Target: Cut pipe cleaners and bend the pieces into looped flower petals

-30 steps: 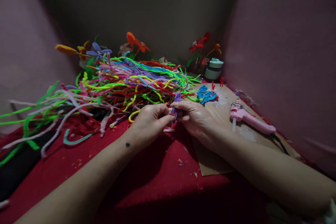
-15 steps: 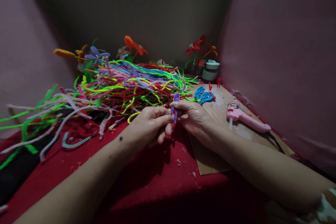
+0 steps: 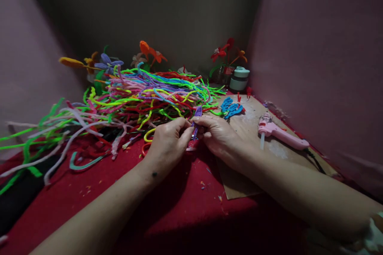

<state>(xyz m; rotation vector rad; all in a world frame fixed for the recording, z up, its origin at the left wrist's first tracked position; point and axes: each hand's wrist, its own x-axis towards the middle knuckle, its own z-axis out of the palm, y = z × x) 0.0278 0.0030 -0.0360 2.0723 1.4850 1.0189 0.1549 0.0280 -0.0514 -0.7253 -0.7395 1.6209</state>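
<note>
A short purple pipe cleaner (image 3: pixel 198 111), folded so that its top is a narrow loop, stands upright between my two hands. My right hand (image 3: pixel 217 131) pinches it at the middle between thumb and fingers. From the other side my left hand (image 3: pixel 172 139) is closed, thumb and fingertips pinched at its lower ends; some of those ends are hidden by the fingers. Behind the hands lies a heap of colourful pipe cleaners (image 3: pixel 155 87). To the right, a looped blue pipe cleaner piece (image 3: pixel 231 107) rests on a brown board (image 3: pixel 248 127).
A pink glue gun (image 3: pixel 278 133) lies on the board's right side, its cord trailing off. At the back stand a pale green jar (image 3: pixel 239 78), red flowers (image 3: pixel 220 52) and orange flowers (image 3: pixel 152 52). Scissors' yellow handle (image 3: pixel 149 134) shows beside my left hand. Red cloth (image 3: pixel 179 215) covers the table.
My left hand has turned over, its back now facing up and its lower fingers tucked under. The purple pipe cleaner's lower ends have come closer together. A red handle loop now shows below the yellow one.
</note>
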